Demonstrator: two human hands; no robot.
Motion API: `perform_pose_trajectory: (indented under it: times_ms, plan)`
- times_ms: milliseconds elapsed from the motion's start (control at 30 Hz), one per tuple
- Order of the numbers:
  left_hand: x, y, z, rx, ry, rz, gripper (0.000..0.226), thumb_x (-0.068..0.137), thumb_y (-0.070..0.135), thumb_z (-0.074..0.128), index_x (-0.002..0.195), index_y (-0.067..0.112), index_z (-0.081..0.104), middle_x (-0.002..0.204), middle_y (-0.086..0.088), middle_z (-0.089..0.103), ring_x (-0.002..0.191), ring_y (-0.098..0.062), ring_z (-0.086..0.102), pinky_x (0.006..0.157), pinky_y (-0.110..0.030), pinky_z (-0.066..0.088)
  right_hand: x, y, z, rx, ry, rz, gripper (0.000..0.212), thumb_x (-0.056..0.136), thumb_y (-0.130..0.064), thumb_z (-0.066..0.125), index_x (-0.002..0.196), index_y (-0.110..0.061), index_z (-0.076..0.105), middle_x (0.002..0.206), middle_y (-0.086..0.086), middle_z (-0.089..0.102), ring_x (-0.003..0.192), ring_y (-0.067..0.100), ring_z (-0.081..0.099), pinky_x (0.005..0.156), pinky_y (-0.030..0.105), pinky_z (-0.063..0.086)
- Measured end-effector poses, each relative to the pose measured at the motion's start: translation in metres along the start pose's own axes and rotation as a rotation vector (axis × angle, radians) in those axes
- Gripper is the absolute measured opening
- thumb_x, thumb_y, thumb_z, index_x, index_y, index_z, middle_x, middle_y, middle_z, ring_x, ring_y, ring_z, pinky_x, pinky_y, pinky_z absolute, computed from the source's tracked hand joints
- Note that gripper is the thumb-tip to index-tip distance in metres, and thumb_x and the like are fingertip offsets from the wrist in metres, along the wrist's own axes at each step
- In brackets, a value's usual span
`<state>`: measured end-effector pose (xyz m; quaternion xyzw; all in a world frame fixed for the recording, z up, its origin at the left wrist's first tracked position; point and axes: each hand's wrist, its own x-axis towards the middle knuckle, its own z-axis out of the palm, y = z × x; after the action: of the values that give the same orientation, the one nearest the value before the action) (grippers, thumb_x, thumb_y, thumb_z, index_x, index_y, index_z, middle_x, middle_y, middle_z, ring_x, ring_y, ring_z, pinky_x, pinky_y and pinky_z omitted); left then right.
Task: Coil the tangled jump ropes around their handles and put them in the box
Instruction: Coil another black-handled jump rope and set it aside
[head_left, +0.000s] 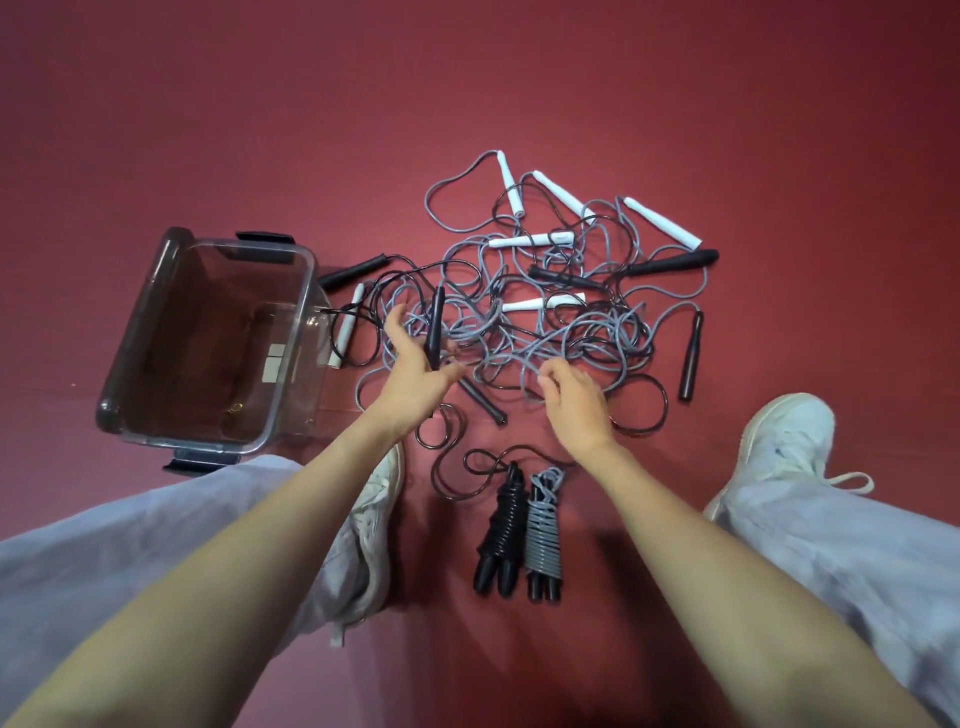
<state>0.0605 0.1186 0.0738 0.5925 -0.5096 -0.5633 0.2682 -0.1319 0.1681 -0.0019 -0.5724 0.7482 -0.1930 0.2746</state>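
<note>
A tangle of grey and black jump ropes (550, 332) with white and black handles lies on the red floor ahead of me. My left hand (415, 374) is open at the tangle's left edge, and a black handle (435, 327) stands between its spread fingers and thumb. My right hand (576, 400) has its fingers curled on a grey rope (524, 371) at the pile's near edge. A coiled black rope (500, 535) and a coiled grey rope (543, 540) lie side by side close to me. The clear plastic box (293, 358) stands to the left, with no ropes in it.
My legs in pale trousers stretch out on both sides, with a white shoe (376, 514) near the box and another white shoe (779, 447) at the right. A loose black handle (691, 353) lies at the pile's right edge. Red floor surrounds everything.
</note>
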Motion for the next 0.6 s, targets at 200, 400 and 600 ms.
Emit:
perform_pose_trajectory:
  times_ms: [200, 400, 600]
  plan:
    - [-0.019, 0.024, 0.017, 0.352, -0.157, 0.322, 0.03, 0.091, 0.024, 0.065, 0.119, 0.035, 0.06, 0.097, 0.01, 0.035, 0.086, 0.013, 0.042, 0.085, 0.002, 0.028, -0.014, -0.05, -0.087, 0.338, 0.081, -0.352, 0.013, 0.088, -0.016, 0.067, 0.098, -0.012, 0.075, 0.09, 0.005, 0.068, 0.08, 0.011, 0.058, 0.076, 0.014, 0.043]
    - [-0.037, 0.064, 0.016, 0.207, 0.224, 0.511, 0.014, 0.092, 0.007, 0.062, 0.102, 0.01, 0.072, 0.106, -0.006, 0.04, 0.094, 0.017, 0.043, 0.087, 0.002, 0.028, -0.001, -0.033, -0.141, -0.086, -0.157, -0.227, 0.017, 0.093, -0.019, 0.06, 0.107, -0.011, 0.067, 0.1, 0.008, 0.063, 0.096, 0.026, 0.058, 0.081, 0.031, 0.04]
    - [-0.051, 0.065, 0.015, 0.447, -0.007, 0.476, 0.06, 0.091, 0.021, 0.066, 0.14, 0.041, 0.038, 0.138, -0.004, 0.022, 0.109, -0.012, 0.034, 0.102, -0.014, 0.028, -0.012, -0.071, -0.198, -0.258, -0.052, -0.372, 0.025, 0.099, -0.023, 0.049, 0.116, -0.019, 0.067, 0.107, 0.004, 0.069, 0.103, 0.026, 0.06, 0.085, 0.038, 0.044]
